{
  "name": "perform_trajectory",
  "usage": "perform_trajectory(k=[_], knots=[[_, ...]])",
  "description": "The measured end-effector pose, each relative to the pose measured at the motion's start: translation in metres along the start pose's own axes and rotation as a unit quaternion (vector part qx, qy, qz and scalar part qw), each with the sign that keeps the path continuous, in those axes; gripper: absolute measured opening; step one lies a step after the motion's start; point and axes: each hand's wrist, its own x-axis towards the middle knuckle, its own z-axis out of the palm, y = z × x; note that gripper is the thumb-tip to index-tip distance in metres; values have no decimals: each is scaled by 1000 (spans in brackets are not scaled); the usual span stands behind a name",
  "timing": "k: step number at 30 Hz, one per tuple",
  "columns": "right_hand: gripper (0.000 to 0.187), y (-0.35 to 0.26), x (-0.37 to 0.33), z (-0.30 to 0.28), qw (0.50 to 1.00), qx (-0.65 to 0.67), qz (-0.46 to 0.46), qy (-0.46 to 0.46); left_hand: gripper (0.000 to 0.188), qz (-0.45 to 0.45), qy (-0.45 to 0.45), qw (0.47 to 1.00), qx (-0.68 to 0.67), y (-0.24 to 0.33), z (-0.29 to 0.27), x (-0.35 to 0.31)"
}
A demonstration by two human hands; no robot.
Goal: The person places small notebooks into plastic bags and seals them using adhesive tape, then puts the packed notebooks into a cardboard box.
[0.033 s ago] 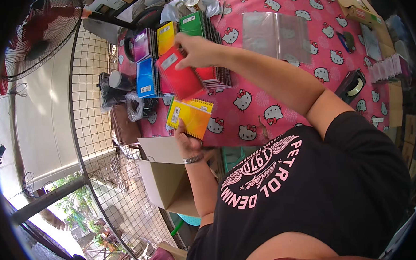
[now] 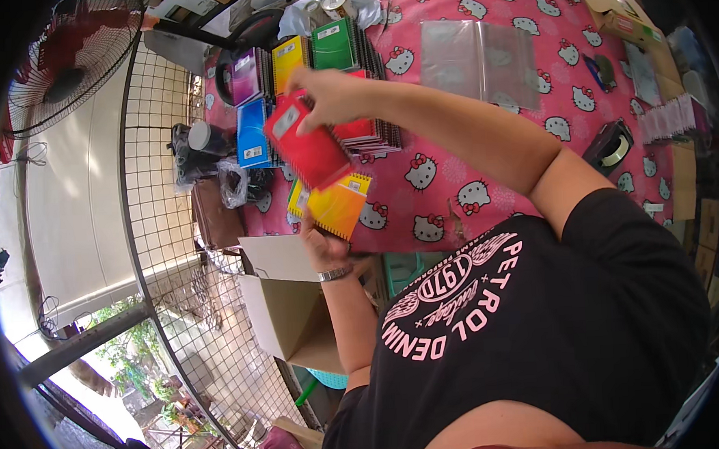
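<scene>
My right hand [image 2: 326, 96] grips a red spiral notebook [image 2: 311, 150] by its upper edge, tilted above the other hand. Below it, my left hand [image 2: 326, 246] holds yellow spiral notebooks [image 2: 342, 209] from the near side, thumb on the cover. The red notebook hides part of that bundle's far edge. Beyond my hands lie stacks of spiral notebooks: a purple notebook [image 2: 244, 76], a yellow notebook [image 2: 288, 64], a green notebook [image 2: 332, 45] and a blue notebook [image 2: 252, 132]. Another red notebook [image 2: 357, 130] tops a stack partly covered by my right forearm.
A pink patterned tablecloth [image 2: 422, 172] covers the table. Clear plastic sleeves [image 2: 478, 60] lie on it, with a tape dispenser [image 2: 609, 148] at the right. An open cardboard box [image 2: 287, 310] stands below the near edge; a wire mesh [image 2: 159, 194] and fan [image 2: 71, 69] are left.
My right hand has brought the red notebook slightly left and nearer to me, so it now overlaps the yellow notebooks. The left hand has stayed nearly in place.
</scene>
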Motion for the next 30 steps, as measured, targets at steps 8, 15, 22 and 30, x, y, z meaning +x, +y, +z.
perform_trajectory(k=[8, 15, 22, 30], knots=[[79, 51, 63, 55, 954, -224, 183, 83, 42, 37, 29, 997, -54, 3, 14, 10], [52, 44, 76, 66, 949, -219, 123, 190, 48, -21, 65, 996, -51, -3, 1, 13], [59, -50, 71, 8, 992, -34, -25, -118, 87, -9, -24, 992, -123, 2, 12, 12], [40, 51, 121, 110, 843, -452, -289, -43, 48, 46, 27, 998, -13, 9, 32, -2]])
